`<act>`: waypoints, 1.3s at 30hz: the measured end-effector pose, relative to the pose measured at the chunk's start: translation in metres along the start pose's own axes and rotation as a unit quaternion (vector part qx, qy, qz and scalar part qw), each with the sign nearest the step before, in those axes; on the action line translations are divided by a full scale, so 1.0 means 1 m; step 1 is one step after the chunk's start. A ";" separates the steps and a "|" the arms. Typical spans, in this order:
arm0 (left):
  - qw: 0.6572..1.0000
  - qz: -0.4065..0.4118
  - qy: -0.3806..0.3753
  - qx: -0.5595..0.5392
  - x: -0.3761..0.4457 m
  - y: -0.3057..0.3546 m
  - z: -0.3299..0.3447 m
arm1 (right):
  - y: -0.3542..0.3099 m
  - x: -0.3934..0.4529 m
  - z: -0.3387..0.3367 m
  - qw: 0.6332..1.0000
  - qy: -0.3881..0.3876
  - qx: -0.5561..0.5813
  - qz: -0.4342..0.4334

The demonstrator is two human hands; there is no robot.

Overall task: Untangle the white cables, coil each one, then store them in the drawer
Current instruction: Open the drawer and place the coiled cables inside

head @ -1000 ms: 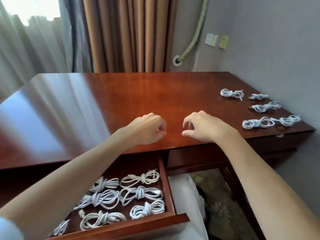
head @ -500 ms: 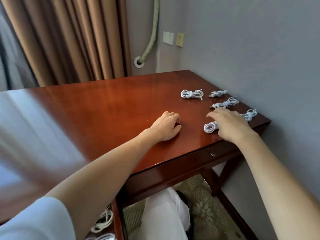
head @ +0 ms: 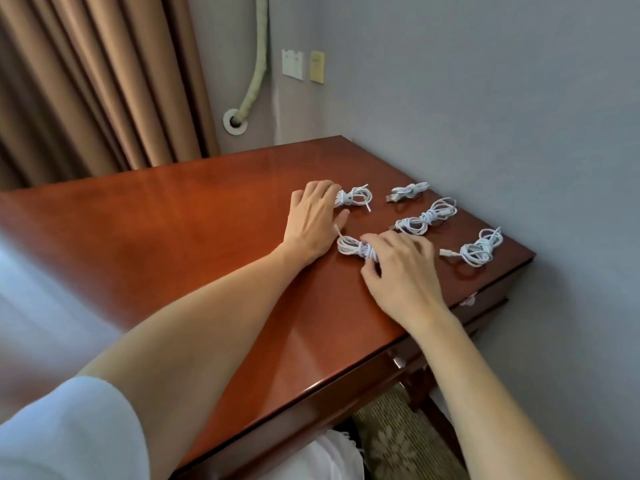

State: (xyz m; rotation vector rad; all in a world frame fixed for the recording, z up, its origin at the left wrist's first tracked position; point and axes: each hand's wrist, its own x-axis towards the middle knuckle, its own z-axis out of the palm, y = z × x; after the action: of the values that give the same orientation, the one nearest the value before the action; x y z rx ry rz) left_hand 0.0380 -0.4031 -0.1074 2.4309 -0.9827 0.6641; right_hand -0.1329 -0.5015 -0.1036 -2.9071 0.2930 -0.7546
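Five coiled white cables lie on the counter (head: 207,237) near its right end. The left hand (head: 313,220) lies flat, fingers straight, touching the far coil (head: 355,196). The right hand (head: 401,271) curls over the near coil (head: 356,247), fingers and thumb pinching it.

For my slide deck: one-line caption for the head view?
Left hand and right hand each reach a coiled white cable on the desk.
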 end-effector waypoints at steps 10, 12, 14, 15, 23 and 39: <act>0.999 -0.016 -0.032 0.020 0.042 -0.008 0.031 | 0.002 0.022 0.026 0.996 0.060 0.034 0.052; 0.999 -0.039 -0.036 0.004 0.038 -0.007 0.028 | 0.002 0.023 0.027 0.995 0.079 0.031 0.060; 0.997 -0.059 -0.045 -0.002 0.029 -0.007 0.021 | 0.001 0.022 0.026 0.992 0.101 0.024 0.066; 0.997 -0.059 -0.043 0.012 0.022 -0.007 0.016 | 0.000 0.020 0.025 0.992 0.107 0.023 0.066; 0.998 -0.055 -0.031 -0.019 -0.093 -0.039 -0.068 | -0.035 -0.009 0.011 0.994 0.043 0.058 0.080; 0.976 -0.147 -0.162 0.017 -0.357 -0.153 -0.353 | -0.283 -0.094 -0.016 0.967 -0.091 0.236 -0.028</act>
State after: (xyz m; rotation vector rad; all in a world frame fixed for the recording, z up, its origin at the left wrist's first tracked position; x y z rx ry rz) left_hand -0.1714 0.0761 -0.0650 2.6951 -0.7036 0.1877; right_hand -0.1773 -0.2069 -0.0869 -2.5119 0.0068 -0.4778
